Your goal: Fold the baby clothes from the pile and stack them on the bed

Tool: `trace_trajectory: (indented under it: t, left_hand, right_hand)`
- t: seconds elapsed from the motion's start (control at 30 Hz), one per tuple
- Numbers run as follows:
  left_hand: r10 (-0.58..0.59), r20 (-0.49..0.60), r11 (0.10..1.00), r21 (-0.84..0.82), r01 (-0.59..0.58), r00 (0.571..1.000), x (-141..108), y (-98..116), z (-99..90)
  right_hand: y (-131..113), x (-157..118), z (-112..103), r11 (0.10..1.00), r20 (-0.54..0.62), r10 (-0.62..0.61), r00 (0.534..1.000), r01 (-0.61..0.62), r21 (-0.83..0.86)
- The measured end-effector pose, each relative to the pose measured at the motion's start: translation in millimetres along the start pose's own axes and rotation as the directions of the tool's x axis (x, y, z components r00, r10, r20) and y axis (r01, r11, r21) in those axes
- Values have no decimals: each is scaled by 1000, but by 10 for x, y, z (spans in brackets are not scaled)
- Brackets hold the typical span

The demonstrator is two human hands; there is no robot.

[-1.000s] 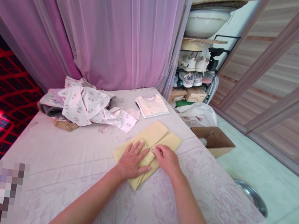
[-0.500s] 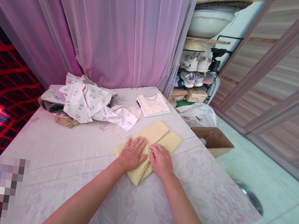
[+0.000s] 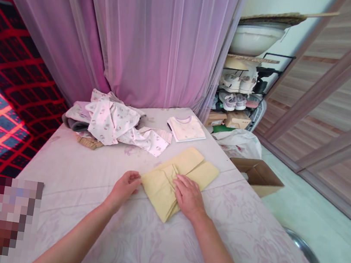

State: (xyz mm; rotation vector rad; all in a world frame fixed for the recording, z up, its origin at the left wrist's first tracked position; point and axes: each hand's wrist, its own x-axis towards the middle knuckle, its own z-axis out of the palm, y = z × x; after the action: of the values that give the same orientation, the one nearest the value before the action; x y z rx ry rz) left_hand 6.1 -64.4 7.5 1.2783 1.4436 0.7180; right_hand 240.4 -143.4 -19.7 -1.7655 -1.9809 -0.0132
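A folded yellow garment [image 3: 158, 185] lies on the patterned sheet in front of me, some creases running across its middle. My right hand [image 3: 190, 196] rests on its right part, fingers stretched out and lying on the cloth. Beside the garment's left corner is my left hand [image 3: 125, 189], its fingers loosely bent with a gap to the thumb and nothing visible between them. Farther back lies a neatly folded light top [image 3: 187, 129] with a lilac neckline. To its left is a loose heap of printed white clothes [image 3: 111, 120].
The bed [image 3: 89, 189] carries all the clothes. Beyond it hangs a purple curtain [image 3: 162, 38]. On the right stand a shoe rack [image 3: 237, 101], an open cardboard box [image 3: 256, 175] and a wood-grain wardrobe [image 3: 338, 89]. A metal basin [image 3: 304, 249] sits on the floor.
My left hand has lifted off the yellow garment and moved left to its corner. My right hand's fingers have straightened on the cloth. The view has shifted slightly.
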Motion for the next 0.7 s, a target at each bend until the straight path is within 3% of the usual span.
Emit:
trace_trajectory:
  t: [0.07,0.13,0.3,0.4,0.47,0.57,0.7]
  left_hand:
    - [-154,64,966,-201,164,986,-91,34,-55]
    - [-242,137,916,-296,272,961,-151,107,-65]
    - [-322,402,851,-275,448,857,-321,186,83]
    - [-351,453,843,-227,487,819,-479,132,279]
    - [-341,410,869,-206,451,846,-550,102,413]
    - [-261,282,934,-168,315,923,-546,94,510]
    - [-156,169,977,-119,177,973,-392,121,301]
  right_hand:
    - [18,-4,56,1000,-3,24,1000,-24,17]
    - [43,-10,99,999,-16,23,1000,-23,24]
    - [77,-28,143,1000,-50,11,999,-10,25]
    - [66,-29,148,1000,-63,10,998,-9,19]
    - [48,-21,144,1000,-69,10,998,-9,15]
    - [2,3,130,1000,-70,17,997,-17,13]
    - [-153,53,115,999,8,28,1000,-28,24]
